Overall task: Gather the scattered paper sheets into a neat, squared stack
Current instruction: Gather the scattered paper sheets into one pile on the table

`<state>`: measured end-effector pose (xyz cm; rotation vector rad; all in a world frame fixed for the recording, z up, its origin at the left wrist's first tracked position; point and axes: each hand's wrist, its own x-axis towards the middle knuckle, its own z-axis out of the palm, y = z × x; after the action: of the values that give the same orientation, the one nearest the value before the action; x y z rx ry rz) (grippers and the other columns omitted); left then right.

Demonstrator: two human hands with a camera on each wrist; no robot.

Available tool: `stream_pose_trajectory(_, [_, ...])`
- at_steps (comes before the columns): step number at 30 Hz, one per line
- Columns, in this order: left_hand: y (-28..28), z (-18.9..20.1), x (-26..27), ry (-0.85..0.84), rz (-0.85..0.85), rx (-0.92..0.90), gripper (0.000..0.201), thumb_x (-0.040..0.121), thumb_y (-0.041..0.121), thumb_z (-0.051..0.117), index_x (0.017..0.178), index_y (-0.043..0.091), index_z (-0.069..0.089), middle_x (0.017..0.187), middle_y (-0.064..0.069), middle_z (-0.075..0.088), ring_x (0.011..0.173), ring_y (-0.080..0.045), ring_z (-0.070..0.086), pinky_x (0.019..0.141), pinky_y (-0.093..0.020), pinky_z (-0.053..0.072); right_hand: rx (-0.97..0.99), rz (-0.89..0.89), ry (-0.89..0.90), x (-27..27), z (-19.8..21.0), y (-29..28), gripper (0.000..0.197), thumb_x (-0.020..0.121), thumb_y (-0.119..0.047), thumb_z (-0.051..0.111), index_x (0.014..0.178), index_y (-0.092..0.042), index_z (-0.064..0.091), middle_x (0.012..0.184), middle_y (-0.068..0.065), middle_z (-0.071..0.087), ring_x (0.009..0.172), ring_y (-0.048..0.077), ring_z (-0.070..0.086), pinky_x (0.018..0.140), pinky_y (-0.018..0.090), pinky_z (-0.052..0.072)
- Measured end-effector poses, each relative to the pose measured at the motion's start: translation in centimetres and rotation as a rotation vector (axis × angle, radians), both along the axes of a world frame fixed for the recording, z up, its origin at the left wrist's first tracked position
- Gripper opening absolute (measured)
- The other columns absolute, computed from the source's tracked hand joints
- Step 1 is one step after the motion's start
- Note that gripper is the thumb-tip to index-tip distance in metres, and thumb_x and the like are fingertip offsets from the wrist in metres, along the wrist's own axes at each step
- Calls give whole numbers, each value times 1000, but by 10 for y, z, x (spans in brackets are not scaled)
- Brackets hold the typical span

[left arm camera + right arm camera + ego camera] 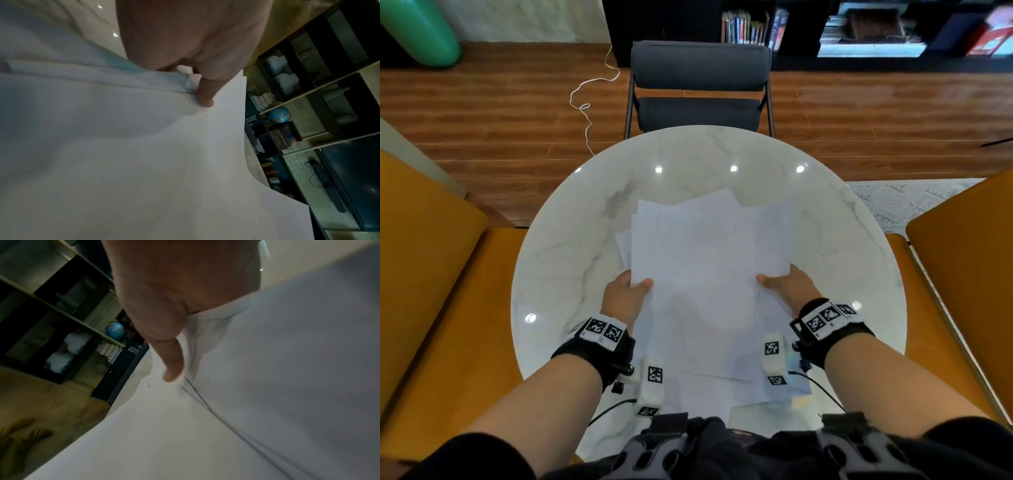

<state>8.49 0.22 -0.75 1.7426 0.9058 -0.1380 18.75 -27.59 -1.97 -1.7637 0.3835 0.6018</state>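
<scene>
Several white paper sheets (695, 260) lie in a loose, fanned pile on the round marble table (571, 246), their corners sticking out at different angles. My left hand (631, 291) pinches the pile's left edge, thumb on top and fingers hidden beneath. My right hand (779, 286) pinches the right edge the same way. In the left wrist view the thumb (204, 94) presses on the paper sheets (123, 154), and offset sheet edges show beside it. In the right wrist view the thumb (172, 366) lies on the paper sheets (267, 369), which bulge upward.
A dark chair (700, 85) stands at the table's far side. Orange seats flank it at left (431, 274) and right (962, 267). A white cord (585, 102) trails on the wooden floor. Bookshelves (859, 27) line the back wall.
</scene>
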Motion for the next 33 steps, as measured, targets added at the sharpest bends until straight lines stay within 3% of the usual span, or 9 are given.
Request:
stream_pose_trajectory(2, [-1,1,0,-23,0,-39,17,90,20,58,103,11,62,105,-8,65,93,-25,59,81,-30,43,-5,31,68,3,-9,-4,68,59,-18,89,120,-2,63,120,16,69,110,34,65,102,51,47])
stream_pose_trajectory(5, [0,-3,-3,-51,-141,-206,28,77,34,67,104,25,67,116,1,69,109,-22,63,103,-39,44,23,171,172,0,-11,-6,72,44,-26,94,109,-6,71,109,12,75,104,32,69,101,50,48])
stream_pose_trajectory(7, [3,-10,-4,-32,-219,-252,33,68,43,68,100,35,68,118,2,71,113,-21,63,107,-45,42,-2,208,169,-1,-14,-6,64,45,-29,94,100,-3,75,101,12,77,98,33,72,99,50,50])
stream_pose_trajectory(12, [1,-11,-2,-126,-105,-137,12,85,12,64,88,22,69,96,-2,70,97,-28,65,84,-34,52,-15,84,130,-6,-10,-12,42,59,-17,89,95,-1,75,98,15,77,96,34,71,100,51,48])
stream_pose_trajectory(15, [5,-13,-3,-49,95,148,21,86,15,62,107,11,66,115,-11,62,112,-32,60,92,-33,46,-43,94,104,-4,-8,-16,42,62,-21,88,97,-2,74,99,12,77,100,32,70,102,48,46])
stream_pose_trajectory(17, [8,-13,-4,108,145,276,38,86,25,59,123,15,57,132,-15,51,119,-34,54,101,-37,42,-118,69,56,1,-5,-11,33,71,-11,82,101,-2,71,103,13,74,101,32,68,99,45,48])
stream_pose_trajectory(23, [4,-14,9,92,200,70,59,86,25,61,139,11,39,140,-13,48,124,-30,52,102,-35,41,-284,34,-114,12,10,9,38,83,-7,69,118,5,60,118,15,66,105,33,63,86,32,47])
stream_pose_trajectory(29, [-3,-8,15,146,66,-154,80,65,42,67,135,10,47,131,-9,60,115,-28,58,94,-33,45,-212,93,-30,11,13,17,37,81,-13,71,116,-2,64,115,18,69,107,36,64,99,50,49])
stream_pose_trajectory(33, [-1,-15,11,133,287,-79,69,81,27,67,141,13,36,143,-12,45,121,-30,51,98,-37,45,-292,68,-47,10,6,14,55,66,-36,69,114,-9,66,111,15,70,104,38,64,96,51,51])
